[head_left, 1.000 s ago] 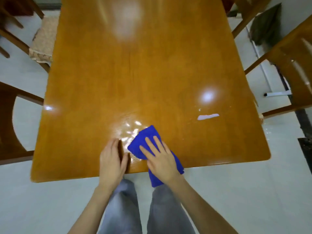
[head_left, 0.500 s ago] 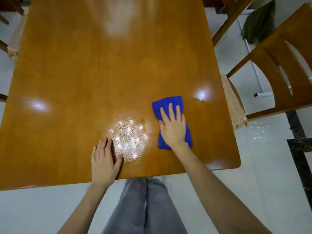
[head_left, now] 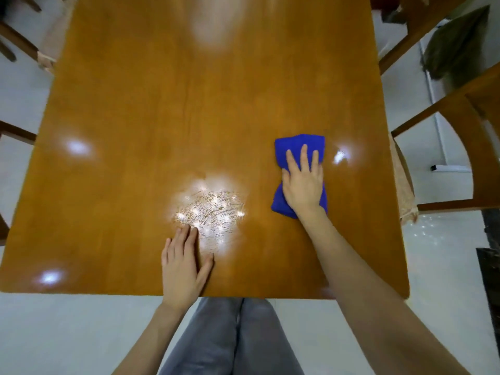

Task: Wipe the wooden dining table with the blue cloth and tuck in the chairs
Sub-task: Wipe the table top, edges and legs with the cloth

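Observation:
The wooden dining table (head_left: 173, 109) fills most of the head view, glossy with light glints. On its right half lies the folded blue cloth (head_left: 297, 144). My right hand (head_left: 303, 182) presses flat on the cloth with straight fingers. My left hand (head_left: 184, 263) rests flat on the table near the front edge, beside a patch of fine scratches catching the light. A wooden chair (head_left: 476, 147) stands pulled out at the right side, its beige seat cushion (head_left: 403, 182) partly under the table edge.
Parts of other wooden chairs show at the left edge (head_left: 16, 131) and at the top right (head_left: 416, 25). A dark green bag (head_left: 457, 47) lies on the pale floor beyond the right chair. My grey trouser legs (head_left: 232, 336) stand at the table's front edge.
My right hand has slid the blue cloth from the front edge rightward and farther onto the table. My left hand stays flat near the front edge.

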